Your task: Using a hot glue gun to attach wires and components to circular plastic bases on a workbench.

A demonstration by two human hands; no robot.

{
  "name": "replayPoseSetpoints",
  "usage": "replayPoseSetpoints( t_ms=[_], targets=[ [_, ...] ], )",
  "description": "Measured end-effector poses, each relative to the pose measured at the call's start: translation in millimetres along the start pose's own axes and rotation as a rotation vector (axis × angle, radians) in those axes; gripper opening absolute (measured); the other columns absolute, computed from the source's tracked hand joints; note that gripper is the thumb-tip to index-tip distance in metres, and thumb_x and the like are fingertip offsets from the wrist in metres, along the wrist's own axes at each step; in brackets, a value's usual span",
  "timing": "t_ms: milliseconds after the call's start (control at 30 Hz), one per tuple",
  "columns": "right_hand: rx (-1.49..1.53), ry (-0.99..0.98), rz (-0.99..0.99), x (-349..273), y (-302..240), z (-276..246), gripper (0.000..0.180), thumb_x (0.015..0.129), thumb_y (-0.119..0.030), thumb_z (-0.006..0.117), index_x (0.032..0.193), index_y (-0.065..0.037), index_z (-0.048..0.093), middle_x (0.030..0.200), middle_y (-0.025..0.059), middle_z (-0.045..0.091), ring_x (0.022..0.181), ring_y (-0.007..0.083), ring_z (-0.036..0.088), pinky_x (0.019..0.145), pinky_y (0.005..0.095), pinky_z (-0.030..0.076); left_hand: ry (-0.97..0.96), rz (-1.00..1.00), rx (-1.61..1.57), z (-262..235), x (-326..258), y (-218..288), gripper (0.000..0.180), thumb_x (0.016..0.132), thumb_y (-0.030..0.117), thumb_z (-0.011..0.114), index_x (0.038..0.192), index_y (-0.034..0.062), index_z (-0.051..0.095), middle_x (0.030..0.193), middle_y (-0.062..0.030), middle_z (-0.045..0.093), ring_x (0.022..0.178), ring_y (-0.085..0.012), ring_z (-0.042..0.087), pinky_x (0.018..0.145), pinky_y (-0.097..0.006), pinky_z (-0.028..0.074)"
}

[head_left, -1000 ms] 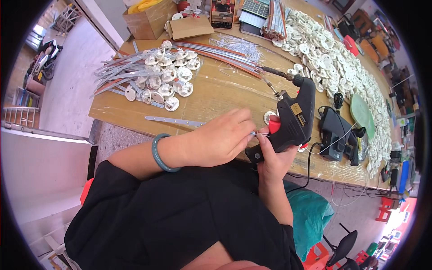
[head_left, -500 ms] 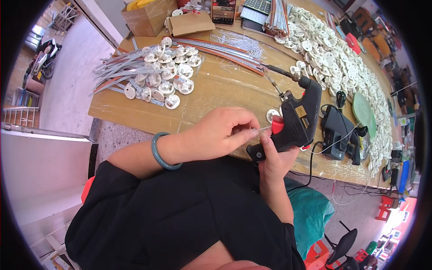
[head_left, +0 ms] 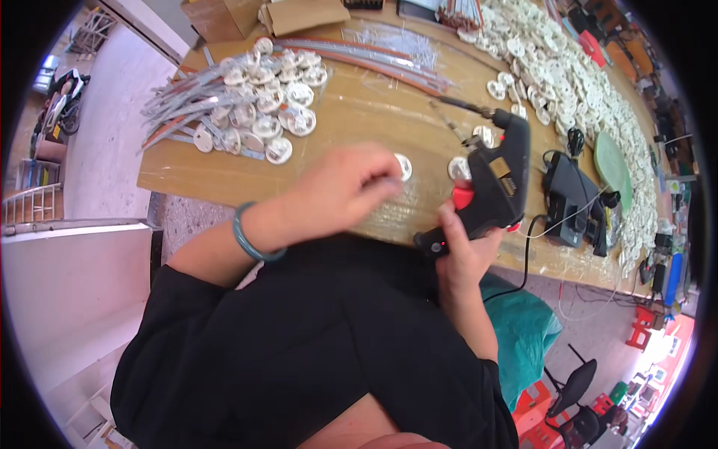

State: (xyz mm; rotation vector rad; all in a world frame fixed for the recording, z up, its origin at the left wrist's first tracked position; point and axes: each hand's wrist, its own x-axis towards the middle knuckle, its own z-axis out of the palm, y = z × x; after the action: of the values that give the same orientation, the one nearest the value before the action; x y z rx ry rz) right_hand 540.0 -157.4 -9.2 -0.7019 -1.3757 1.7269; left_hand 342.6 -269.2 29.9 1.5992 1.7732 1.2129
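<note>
My right hand (head_left: 470, 251) is wrapped around the handle of a black soldering gun (head_left: 493, 176) with a red trigger (head_left: 463, 196). Its slim metal tip points up and left over the table. My left hand (head_left: 340, 187), a grey-green bangle on the wrist, hovers over the table's near edge, apart from the gun. Motion blurs its curled fingers, and I cannot see whether anything is between them. Just past those fingertips lies a round white disc (head_left: 404, 167). Another white disc (head_left: 459, 168) rests beside the trigger, and a third white disc (head_left: 484, 136) sits behind the gun's nozzle.
A heap of white discs with metal strips (head_left: 258, 105) lies at the left. Long strips (head_left: 366, 63) and thin pins (head_left: 404, 46) are behind. A large pile of white discs (head_left: 576, 90) covers the right. Nearer stand a black power unit (head_left: 566, 213) with cables and a green plate (head_left: 609, 161).
My left hand has pulled away leftward from the gun; the thin piece it pinched near the trigger no longer shows. A disc by its fingers has come into sight. The view has shifted slightly.
</note>
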Motion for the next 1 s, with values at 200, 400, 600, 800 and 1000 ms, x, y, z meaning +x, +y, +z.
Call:
replayPoseSetpoints(
  t_ms=[200, 400, 600, 800, 1000],
  targets=[
    [-0.076, 0.008, -0.075, -24, 1, -42, 0.039, 0.095, -0.009, 0.062, 0.129, 0.007, 0.053, 0.115, 0.0201, 0.066, 0.085, 0.0212, 0.067, 0.076, 0.0330, 0.055, -0.076, -0.174, 0.015, -24, 13, -33, 0.011, 0.090, 0.009, 0.068, 0.091, 0.0007, 0.062, 0.081, -0.0025, 0.055, 0.072, -0.0095, 0.052, 0.064, -0.025, 0.044],
    [-0.255, -0.066, -0.054, -44, 9, -66, 0.044, 0.093, -0.013, 0.066, 0.129, 0.007, 0.052, 0.108, 0.0172, 0.067, 0.086, 0.0201, 0.067, 0.079, 0.0324, 0.054, -0.153, -0.070, -0.155, -7, 24, -46, 0.009, 0.087, 0.004, 0.069, 0.088, 0.0012, 0.060, 0.097, -0.0037, 0.055, 0.079, -0.0091, 0.052, 0.068, -0.024, 0.044],
    [-0.352, -0.113, -0.039, -50, 16, -79, 0.045, 0.088, -0.010, 0.070, 0.125, 0.005, 0.049, 0.102, 0.0131, 0.066, 0.084, 0.0191, 0.065, 0.080, 0.0301, 0.050, -0.088, -0.059, -0.112, 8, 21, -45, 0.010, 0.085, 0.005, 0.068, 0.085, 0.0021, 0.058, 0.101, -0.0049, 0.055, 0.080, -0.0113, 0.052, 0.068, -0.026, 0.044],
    [-0.512, -0.146, -0.085, -48, 16, -83, 0.042, 0.087, -0.008, 0.071, 0.123, 0.004, 0.054, 0.113, 0.0129, 0.063, 0.100, 0.0206, 0.061, 0.090, 0.0329, 0.045, -0.093, -0.080, -0.114, 5, 23, -47, 0.013, 0.083, 0.008, 0.068, 0.082, 0.0024, 0.056, 0.101, -0.0056, 0.057, 0.077, -0.0120, 0.052, 0.067, -0.026, 0.043],
    [-0.490, -0.143, -0.058, -48, 15, -80, 0.043, 0.085, -0.007, 0.072, 0.123, 0.005, 0.054, 0.115, 0.0140, 0.062, 0.104, 0.0215, 0.060, 0.093, 0.0332, 0.045, -0.099, -0.089, -0.091, 5, 24, -47, 0.013, 0.081, 0.007, 0.067, 0.081, 0.0023, 0.055, 0.099, -0.0052, 0.057, 0.075, -0.0119, 0.051, 0.065, -0.026, 0.043]
  ],
)
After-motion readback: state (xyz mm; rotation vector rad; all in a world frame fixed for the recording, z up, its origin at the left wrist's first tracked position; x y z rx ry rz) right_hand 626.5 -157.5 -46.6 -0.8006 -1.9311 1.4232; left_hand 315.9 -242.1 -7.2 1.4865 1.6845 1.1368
